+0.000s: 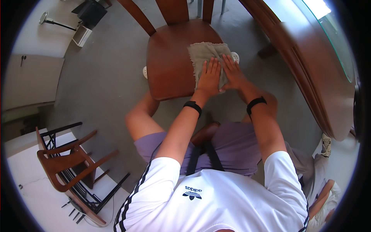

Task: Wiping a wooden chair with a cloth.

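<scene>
Cloth: a grey-green piece of coarse woven fabric (206,58), roughly rectangular, soft and slightly rumpled, with a frayed left edge.
Cloth position: it lies flat on the near right part of the chair seat, reaching the seat's right rim.
Cloth axis: its longer side runs from the chair back toward the person, tilted a little to the right at the near end; the far edge lies roughly across the seat.
Left hand: the left hand (210,76) is open, palm down, fingers together and stretched away from the person, pressed flat on the cloth's near part.
Right hand: the right hand (233,72) is also open and flat, fingers pointing up and slightly left, lying on the cloth's right edge just beside the left hand, thumbs close together.
Wrists: each wrist wears a black band (193,106), smooth and narrow.
Chair: a wooden chair (170,69) with a glossy reddish-brown seat, rounded corners and slatted back.
Pads: small pale round pads (235,57) show at the seat's right and left sides; what they are I cannot tell.
Table: a large round table (309,65) of the same polished wood, with a glass top, stands to the right.
Floor: matte grey floor (104,85), smooth.
Second chair: another wooden chair (65,162) lies tipped over a black metal frame at lower left.
</scene>
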{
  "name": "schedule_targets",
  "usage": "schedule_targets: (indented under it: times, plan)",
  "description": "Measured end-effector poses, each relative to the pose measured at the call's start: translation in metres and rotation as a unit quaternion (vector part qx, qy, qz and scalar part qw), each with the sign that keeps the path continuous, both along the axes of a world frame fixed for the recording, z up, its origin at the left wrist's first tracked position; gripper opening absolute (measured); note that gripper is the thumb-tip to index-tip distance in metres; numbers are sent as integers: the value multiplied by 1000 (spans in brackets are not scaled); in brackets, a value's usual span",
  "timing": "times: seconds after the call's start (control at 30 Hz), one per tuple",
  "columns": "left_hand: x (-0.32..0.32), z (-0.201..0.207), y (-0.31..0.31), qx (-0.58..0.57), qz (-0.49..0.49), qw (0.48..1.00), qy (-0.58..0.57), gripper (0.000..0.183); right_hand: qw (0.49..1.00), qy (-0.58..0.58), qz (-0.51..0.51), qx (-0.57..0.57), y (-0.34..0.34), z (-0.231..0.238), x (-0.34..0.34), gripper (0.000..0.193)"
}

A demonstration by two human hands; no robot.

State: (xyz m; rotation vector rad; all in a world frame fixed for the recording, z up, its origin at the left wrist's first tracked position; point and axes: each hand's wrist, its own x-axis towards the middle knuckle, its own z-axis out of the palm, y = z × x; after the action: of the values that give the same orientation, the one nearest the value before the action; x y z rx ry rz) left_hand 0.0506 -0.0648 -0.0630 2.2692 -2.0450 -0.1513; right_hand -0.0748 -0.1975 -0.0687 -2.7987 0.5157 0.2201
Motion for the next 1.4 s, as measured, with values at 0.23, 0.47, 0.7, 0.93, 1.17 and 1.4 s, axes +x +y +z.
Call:
schedule_targets:
  times: [0.23, 0.47, 0.7, 0.93, 1.17, 1.4]
  plan:
    - [7, 2, 11, -40, 12, 999, 9, 101, 997, 75, -19, 8, 11, 10, 14, 138]
    - [26, -6, 32, -18, 4, 999, 39, 94, 989, -63, -110, 79, 57, 129, -72, 69]
    - [35, -41, 33, -203, -57, 974, 81, 73, 952, -7, -305, 22, 134, 154, -263, 36]
    - [39, -34, 29, -38, -10, 998, -57, 96, 857, 229, -462, 0, 227, 136, -358, 27]
    - [31, -10, 22, 24, 10, 998, -65, 90, 884, 66, -420, 194, 309, 55, -331, 39]
    - [34, -22, 20, 50, 18, 994, -99, 94, 853, 37, -520, 22, 327, 26, -311, 38]
